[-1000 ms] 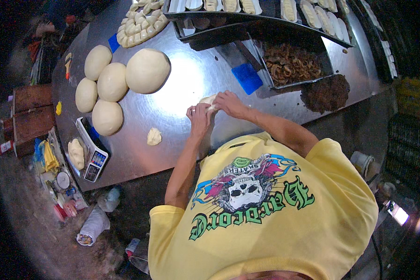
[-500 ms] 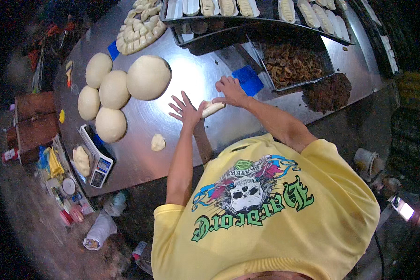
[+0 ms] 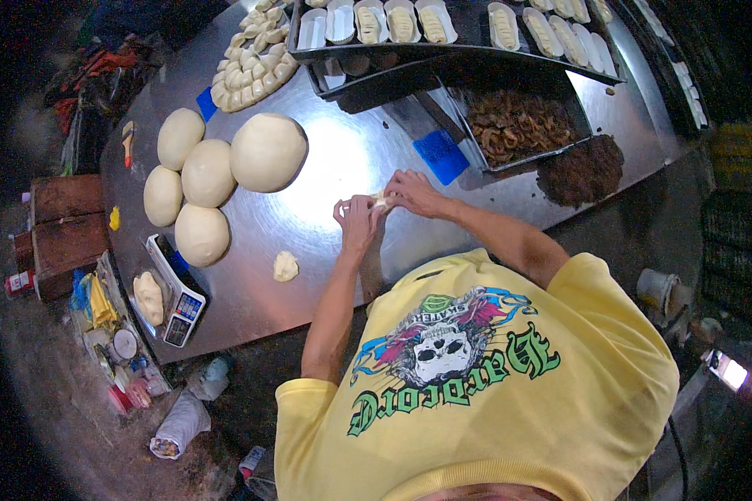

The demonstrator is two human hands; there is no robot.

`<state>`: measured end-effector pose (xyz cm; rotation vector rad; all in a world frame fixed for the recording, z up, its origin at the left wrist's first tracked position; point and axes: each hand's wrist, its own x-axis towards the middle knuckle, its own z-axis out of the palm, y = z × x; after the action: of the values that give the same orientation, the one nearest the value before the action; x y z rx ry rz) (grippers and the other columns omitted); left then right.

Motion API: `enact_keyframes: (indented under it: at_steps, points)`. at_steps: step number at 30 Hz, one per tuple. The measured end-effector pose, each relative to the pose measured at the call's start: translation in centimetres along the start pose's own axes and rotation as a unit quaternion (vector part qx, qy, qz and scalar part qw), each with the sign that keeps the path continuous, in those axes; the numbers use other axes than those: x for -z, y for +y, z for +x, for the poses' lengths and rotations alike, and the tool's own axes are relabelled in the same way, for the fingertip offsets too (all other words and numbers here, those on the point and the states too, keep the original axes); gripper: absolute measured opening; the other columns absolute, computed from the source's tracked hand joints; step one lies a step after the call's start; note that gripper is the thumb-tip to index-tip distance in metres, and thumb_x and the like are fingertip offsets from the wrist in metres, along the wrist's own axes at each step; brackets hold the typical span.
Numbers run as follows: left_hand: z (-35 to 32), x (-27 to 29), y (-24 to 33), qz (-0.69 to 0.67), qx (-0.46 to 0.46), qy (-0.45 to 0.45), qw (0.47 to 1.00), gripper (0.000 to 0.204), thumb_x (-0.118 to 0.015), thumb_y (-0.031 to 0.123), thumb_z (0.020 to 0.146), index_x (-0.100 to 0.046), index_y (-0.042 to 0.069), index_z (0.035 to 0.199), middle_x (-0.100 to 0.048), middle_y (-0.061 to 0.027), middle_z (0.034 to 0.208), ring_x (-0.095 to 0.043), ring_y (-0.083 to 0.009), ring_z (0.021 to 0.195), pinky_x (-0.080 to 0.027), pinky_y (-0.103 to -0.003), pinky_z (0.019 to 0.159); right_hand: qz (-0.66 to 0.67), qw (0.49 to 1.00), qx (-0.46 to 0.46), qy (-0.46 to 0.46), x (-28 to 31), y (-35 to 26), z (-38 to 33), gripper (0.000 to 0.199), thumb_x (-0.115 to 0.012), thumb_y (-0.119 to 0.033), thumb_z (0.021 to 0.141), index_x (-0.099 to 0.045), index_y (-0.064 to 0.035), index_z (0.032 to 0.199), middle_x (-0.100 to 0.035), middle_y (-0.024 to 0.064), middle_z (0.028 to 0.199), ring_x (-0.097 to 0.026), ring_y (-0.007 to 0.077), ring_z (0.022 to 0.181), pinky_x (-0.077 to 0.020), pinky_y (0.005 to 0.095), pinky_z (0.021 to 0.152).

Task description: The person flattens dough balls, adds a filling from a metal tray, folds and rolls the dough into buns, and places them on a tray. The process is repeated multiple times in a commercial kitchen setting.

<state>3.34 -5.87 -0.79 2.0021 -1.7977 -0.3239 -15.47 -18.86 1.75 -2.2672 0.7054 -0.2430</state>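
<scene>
A small piece of dough (image 3: 383,203) lies on the metal table in front of me, mostly covered by my fingers. My left hand (image 3: 357,219) is closed on its left end with the fingers bent. On the other end, the curled fingers of my right hand (image 3: 413,194) press and pinch. A loose lump of dough (image 3: 286,266) sits to the left of my left forearm. Just beyond my right hand lies a blue flat scraper (image 3: 441,156).
Several big dough balls (image 3: 206,173) cluster at the left, near a scale (image 3: 178,292) with dough on it. A pan of brown filling (image 3: 518,125) and a crumbly brown heap (image 3: 581,169) are at the right. Trays of shaped dough (image 3: 401,23) stand at the far side.
Both hands have closed in on the dough piece. My left hand's spread fingers have bent onto it, and the right hand's fingers have curled over its other end.
</scene>
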Motion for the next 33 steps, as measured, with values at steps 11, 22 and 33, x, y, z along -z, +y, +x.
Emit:
enact_keyframes:
  at_steps: [11, 22, 33]
  points:
    - [6.2, 1.5, -1.4, 0.138, 0.111, 0.007, 0.984, 0.038, -0.071, 0.048, 0.087, -0.063, 0.012, 0.096, -0.057, -0.0112, 0.107, -0.053, -0.0358, 0.107, -0.031, -0.057, 0.101, -0.094, 0.983, -0.143, 0.063, -0.4, 0.9, 4.8, 0.036, -0.071, -0.045, 0.087, -0.065, -0.0178, 0.11, -0.052, 0.0114, 0.116, -0.048, 0.0341, 0.111, -0.0372, 0.0499, 0.092]
    - [4.3, -2.5, -0.5, -0.006, 0.125, 0.095, 0.988, 0.041, -0.068, 0.047, 0.091, -0.064, 0.007, 0.101, -0.06, -0.0123, 0.102, -0.056, -0.0332, 0.101, -0.039, -0.051, 0.095, -0.114, 0.885, -0.361, 0.271, 0.4, 3.4, -3.7, 0.096, -0.076, -0.044, 0.083, -0.023, -0.0105, 0.155, -0.038, 0.0242, 0.145, -0.034, 0.0448, 0.136, -0.0282, 0.0614, 0.108]
    - [6.0, -2.0, -2.8, -0.005, -0.004, 0.002, 1.0, 0.028, -0.067, 0.029, 0.092, -0.068, 0.012, 0.114, -0.066, -0.0145, 0.1, -0.064, -0.0354, 0.093, -0.051, -0.049, 0.082, 0.188, 0.922, -0.296, 0.167, 0.3, 4.5, -6.0, 0.083, -0.067, -0.031, 0.094, -0.017, -0.0078, 0.156, -0.064, 0.0274, 0.119, -0.065, 0.0451, 0.105, -0.0505, 0.0535, 0.09]
